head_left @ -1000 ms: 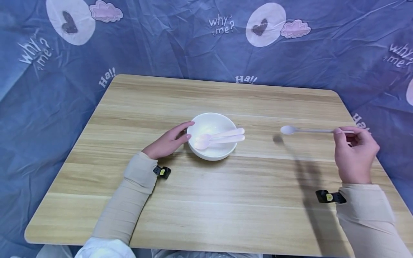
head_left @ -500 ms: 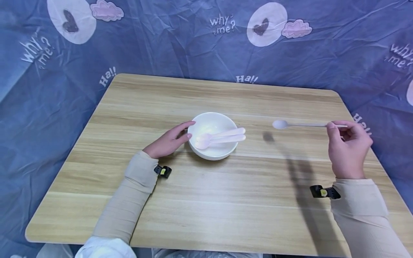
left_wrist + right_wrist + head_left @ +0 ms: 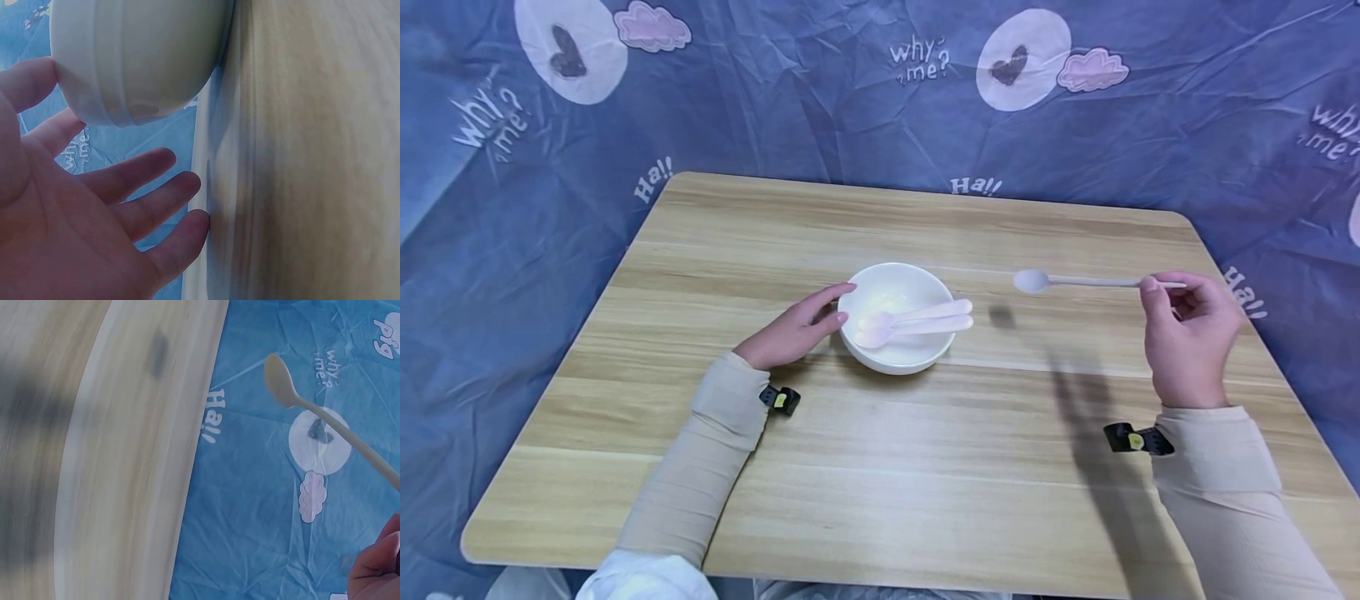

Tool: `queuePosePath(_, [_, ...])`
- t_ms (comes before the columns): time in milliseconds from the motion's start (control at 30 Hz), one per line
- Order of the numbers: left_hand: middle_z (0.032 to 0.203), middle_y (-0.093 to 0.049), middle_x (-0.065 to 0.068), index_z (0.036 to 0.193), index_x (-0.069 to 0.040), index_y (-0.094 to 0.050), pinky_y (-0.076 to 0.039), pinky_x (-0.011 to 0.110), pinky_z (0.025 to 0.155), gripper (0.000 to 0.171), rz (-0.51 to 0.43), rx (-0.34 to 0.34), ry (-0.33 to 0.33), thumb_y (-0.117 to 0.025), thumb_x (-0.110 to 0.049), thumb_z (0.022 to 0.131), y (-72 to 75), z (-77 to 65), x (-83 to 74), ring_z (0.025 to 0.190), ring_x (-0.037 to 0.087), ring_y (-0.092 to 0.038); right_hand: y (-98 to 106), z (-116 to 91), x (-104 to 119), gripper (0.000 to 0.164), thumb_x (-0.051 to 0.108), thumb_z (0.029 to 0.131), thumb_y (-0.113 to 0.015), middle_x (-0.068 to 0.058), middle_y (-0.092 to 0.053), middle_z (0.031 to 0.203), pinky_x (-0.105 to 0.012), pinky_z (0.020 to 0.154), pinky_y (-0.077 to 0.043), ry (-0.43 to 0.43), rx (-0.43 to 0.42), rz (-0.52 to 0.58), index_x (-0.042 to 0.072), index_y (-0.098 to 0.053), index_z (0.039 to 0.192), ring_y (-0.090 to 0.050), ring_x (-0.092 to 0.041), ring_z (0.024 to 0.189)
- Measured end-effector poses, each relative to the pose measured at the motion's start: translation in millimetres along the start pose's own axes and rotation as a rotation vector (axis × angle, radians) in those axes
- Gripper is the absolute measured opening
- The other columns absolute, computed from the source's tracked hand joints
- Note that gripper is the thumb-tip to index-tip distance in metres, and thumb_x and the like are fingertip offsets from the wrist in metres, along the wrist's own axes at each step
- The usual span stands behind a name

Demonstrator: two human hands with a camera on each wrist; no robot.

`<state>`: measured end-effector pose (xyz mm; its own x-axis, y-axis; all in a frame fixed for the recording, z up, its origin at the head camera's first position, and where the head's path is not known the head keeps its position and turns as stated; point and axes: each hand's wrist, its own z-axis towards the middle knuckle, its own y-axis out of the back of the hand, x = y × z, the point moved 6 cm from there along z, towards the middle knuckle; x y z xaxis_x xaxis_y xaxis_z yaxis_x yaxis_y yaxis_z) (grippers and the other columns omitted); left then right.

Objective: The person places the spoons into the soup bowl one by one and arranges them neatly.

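A white bowl stands upright on the wooden table. Two pale pink spoons lie together in it, bowls overlapping, handles over its right rim. My left hand touches the bowl's left side with thumb and index fingertips. In the left wrist view, that hand has its other fingers spread, apart from the bowl. My right hand pinches the handle end of a long pale spoon, held level above the table with its head toward the bowl. The right wrist view shows this spoon in mid-air.
The light wooden table has rounded corners. A blue printed cloth hangs behind it and along both sides. A shadow of the right arm and spoon falls on the tabletop.
My right hand has carried the long spoon leftward and slightly away from me, closer to the bowl. The left hand, the bowl and the spoons in it have stayed put.
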<state>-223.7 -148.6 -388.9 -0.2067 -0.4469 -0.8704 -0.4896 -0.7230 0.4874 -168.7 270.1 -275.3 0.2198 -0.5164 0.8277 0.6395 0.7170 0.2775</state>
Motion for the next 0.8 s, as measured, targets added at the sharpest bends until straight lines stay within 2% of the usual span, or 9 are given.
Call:
queuePosePath(100, [0.154, -0.025, -0.004, 0.148, -0.026, -0.030, -0.022, 0.036, 0.116, 0.051, 0.002, -0.002, 0.003, -0.043, -0.040, 0.100, -0.2, -0.5, 0.1, 0.141, 0.012, -0.021, -4.6, -0.3, -0.2, 0.009, 0.005, 0.086, -0.063, 0.012, -0.059, 0.072, -0.013, 0.052, -0.036, -0.007, 0.012, 0.011, 0.010, -0.071, 0.087, -0.045, -0.002, 0.056])
queuePosePath(233, [0.154, -0.024, -0.004, 0.148, -0.027, -0.030, -0.022, 0.036, 0.116, 0.051, 0.000, 0.001, 0.007, -0.043, -0.039, 0.100, -0.5, -0.4, 0.7, 0.141, 0.012, -0.020, -10.9, -2.2, 1.5, 0.008, 0.004, 0.086, -0.062, 0.013, -0.059, 0.071, -0.013, 0.050, -0.035, 0.004, 0.027, 0.007, 0.001, -0.069, 0.090, -0.044, -0.002, 0.054])
queuePosePath(433, [0.154, -0.025, -0.005, 0.148, -0.027, -0.029, -0.022, 0.035, 0.115, 0.052, 0.001, 0.002, 0.004, -0.042, -0.043, 0.099, 0.1, 0.2, 0.5, 0.141, 0.011, -0.021, -20.2, -3.8, 4.0, 0.017, 0.008, 0.087, -0.063, 0.011, -0.060, 0.074, -0.013, 0.051, -0.037, -0.009, 0.046, 0.031, -0.006, -0.067, 0.095, -0.047, -0.001, 0.056])
queuePosePath(800, [0.154, -0.025, -0.005, 0.147, -0.028, -0.030, -0.022, 0.036, 0.116, 0.054, -0.004, 0.000, 0.000, -0.042, -0.045, 0.098, 0.3, 0.7, 1.4, 0.141, 0.011, -0.021, -39.2, -8.3, 5.3, 0.015, 0.006, 0.086, -0.064, 0.006, -0.060, 0.071, -0.014, 0.050, -0.036, -0.034, 0.097, 0.142, -0.007, -0.066, 0.094, -0.047, -0.004, 0.056])
